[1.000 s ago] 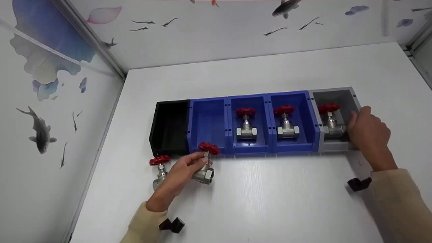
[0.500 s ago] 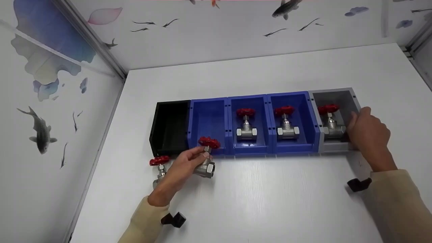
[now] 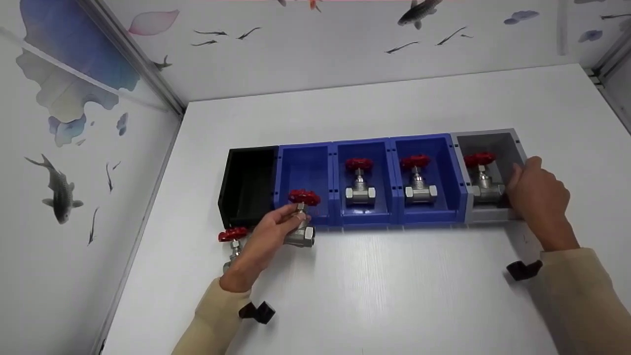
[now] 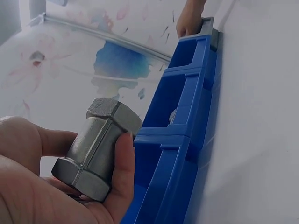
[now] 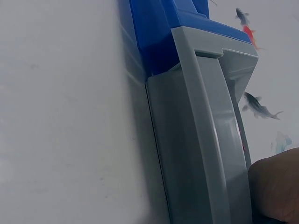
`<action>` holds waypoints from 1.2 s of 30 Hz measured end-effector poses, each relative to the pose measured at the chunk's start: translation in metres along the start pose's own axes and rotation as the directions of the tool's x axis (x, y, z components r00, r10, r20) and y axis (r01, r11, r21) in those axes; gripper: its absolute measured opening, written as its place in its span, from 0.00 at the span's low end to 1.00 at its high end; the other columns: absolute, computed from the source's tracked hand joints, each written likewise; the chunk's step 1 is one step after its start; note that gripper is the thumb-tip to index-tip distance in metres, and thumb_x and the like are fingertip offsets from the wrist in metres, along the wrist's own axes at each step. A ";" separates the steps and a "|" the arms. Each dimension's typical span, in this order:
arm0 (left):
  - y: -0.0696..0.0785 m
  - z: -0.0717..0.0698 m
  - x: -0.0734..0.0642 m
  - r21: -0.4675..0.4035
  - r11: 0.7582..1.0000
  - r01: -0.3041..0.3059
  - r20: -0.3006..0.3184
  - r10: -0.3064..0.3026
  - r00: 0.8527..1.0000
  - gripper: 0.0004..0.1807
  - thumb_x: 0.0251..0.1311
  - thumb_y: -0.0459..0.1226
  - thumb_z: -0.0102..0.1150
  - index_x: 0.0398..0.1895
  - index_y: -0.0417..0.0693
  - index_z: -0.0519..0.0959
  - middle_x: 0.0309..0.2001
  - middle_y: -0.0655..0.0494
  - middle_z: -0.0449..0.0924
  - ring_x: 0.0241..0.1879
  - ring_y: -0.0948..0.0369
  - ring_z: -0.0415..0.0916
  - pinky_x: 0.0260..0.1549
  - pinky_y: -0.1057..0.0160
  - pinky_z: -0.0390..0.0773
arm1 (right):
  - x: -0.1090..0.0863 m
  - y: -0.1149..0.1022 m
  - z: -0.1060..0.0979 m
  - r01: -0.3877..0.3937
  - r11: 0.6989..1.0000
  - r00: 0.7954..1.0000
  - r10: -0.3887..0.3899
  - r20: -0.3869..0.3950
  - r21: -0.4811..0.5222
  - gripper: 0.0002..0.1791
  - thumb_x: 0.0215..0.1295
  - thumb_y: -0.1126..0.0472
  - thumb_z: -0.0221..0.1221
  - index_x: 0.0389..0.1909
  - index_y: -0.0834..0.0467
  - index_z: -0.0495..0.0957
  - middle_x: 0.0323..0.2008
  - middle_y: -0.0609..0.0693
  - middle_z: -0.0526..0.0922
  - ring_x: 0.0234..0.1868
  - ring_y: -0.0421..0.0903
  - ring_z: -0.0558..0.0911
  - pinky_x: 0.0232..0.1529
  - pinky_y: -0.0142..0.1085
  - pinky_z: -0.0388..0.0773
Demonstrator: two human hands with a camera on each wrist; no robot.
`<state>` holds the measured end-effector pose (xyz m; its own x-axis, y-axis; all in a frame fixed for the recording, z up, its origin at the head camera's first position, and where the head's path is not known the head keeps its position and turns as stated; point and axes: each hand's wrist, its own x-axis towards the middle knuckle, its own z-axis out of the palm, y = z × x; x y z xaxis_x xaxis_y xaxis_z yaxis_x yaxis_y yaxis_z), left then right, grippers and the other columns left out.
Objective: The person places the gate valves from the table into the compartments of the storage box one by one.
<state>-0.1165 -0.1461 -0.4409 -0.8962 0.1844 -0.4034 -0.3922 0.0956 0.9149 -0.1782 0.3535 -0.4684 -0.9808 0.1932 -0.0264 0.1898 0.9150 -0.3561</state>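
My left hand grips a metal valve with a red handwheel; the wheel overlaps the front of the leftmost blue bin in the head view. In the left wrist view, thumb and fingers wrap the valve's body below its hex ends. My right hand holds the right wall of the grey bin, thumb over the rim. A valve lies inside that bin. Partly behind my left wrist, another red-wheeled valve is on the table.
A black bin forms the row's left end. The middle blue bin and right blue bin each contain a red-wheeled valve. White table surface lies in front, with printed walls at the back and left.
My left hand has moved the held valve away from me, its wheel now over the blue bin's front. My right hand stays on the grey bin.
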 end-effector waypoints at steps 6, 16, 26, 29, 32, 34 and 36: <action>0.001 0.001 0.006 -0.025 1.000 -0.014 -0.021 0.014 1.000 0.28 0.73 0.37 0.51 0.72 0.37 0.62 0.62 0.43 0.76 0.63 0.53 0.71 0.66 0.52 0.66 | 0.000 -0.001 0.000 0.003 1.000 1.000 -0.003 -0.005 0.000 0.27 0.80 0.51 0.34 0.46 0.77 0.61 0.28 0.76 0.74 0.22 0.66 0.75 0.16 0.50 0.65; 0.004 0.002 0.015 -0.005 1.000 -0.029 -0.024 0.029 0.999 0.28 0.74 0.38 0.51 0.73 0.38 0.62 0.65 0.43 0.73 0.67 0.52 0.66 0.70 0.50 0.59 | -0.001 -0.002 0.001 0.012 1.000 1.000 -0.012 -0.019 0.006 0.27 0.80 0.51 0.34 0.43 0.75 0.62 0.26 0.75 0.74 0.20 0.65 0.75 0.15 0.49 0.64; 0.009 0.007 0.029 -0.004 1.000 -0.018 -0.059 0.018 0.998 0.28 0.74 0.38 0.50 0.73 0.39 0.61 0.64 0.45 0.73 0.66 0.52 0.68 0.69 0.52 0.61 | -0.002 -0.002 0.000 0.016 1.000 1.000 -0.015 -0.019 0.020 0.27 0.79 0.51 0.34 0.45 0.76 0.62 0.26 0.76 0.74 0.20 0.66 0.75 0.14 0.48 0.64; 0.009 0.008 0.033 -0.007 1.000 -0.010 -0.061 0.010 0.998 0.29 0.74 0.38 0.50 0.74 0.38 0.60 0.65 0.45 0.72 0.67 0.52 0.66 0.70 0.52 0.59 | -0.003 -0.003 -0.001 0.014 1.000 1.000 -0.014 -0.016 0.015 0.27 0.79 0.51 0.34 0.45 0.76 0.62 0.26 0.76 0.74 0.20 0.65 0.75 0.14 0.48 0.64; 0.008 0.009 0.036 -0.006 1.000 -0.009 -0.062 0.008 0.998 0.30 0.73 0.38 0.51 0.74 0.38 0.59 0.65 0.45 0.72 0.67 0.52 0.65 0.70 0.51 0.59 | -0.002 -0.002 -0.001 0.013 1.000 1.000 -0.013 -0.012 0.012 0.27 0.79 0.51 0.34 0.46 0.77 0.62 0.28 0.77 0.74 0.21 0.67 0.75 0.14 0.49 0.65; 0.008 0.010 0.038 0.000 1.000 -0.015 -0.063 0.015 0.998 0.30 0.73 0.39 0.51 0.74 0.38 0.59 0.65 0.46 0.72 0.67 0.53 0.66 0.70 0.51 0.59 | -0.002 -0.002 -0.002 0.012 1.000 1.000 -0.012 -0.013 0.010 0.28 0.79 0.52 0.34 0.46 0.78 0.62 0.29 0.78 0.74 0.22 0.68 0.75 0.15 0.50 0.65; 0.008 0.010 0.040 0.007 1.000 -0.024 -0.062 0.024 0.998 0.30 0.73 0.40 0.51 0.74 0.39 0.60 0.65 0.46 0.72 0.66 0.53 0.66 0.70 0.51 0.59 | -0.002 -0.002 -0.002 0.011 1.000 1.000 -0.011 -0.012 0.010 0.28 0.79 0.52 0.34 0.47 0.78 0.61 0.29 0.79 0.74 0.23 0.69 0.76 0.15 0.51 0.65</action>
<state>-0.1531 -0.1283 -0.4498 -0.9165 0.1261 -0.3796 -0.3693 0.0978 0.9242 -0.1766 0.3519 -0.4653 -0.9822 0.1874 -0.0112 0.1784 0.9136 -0.3653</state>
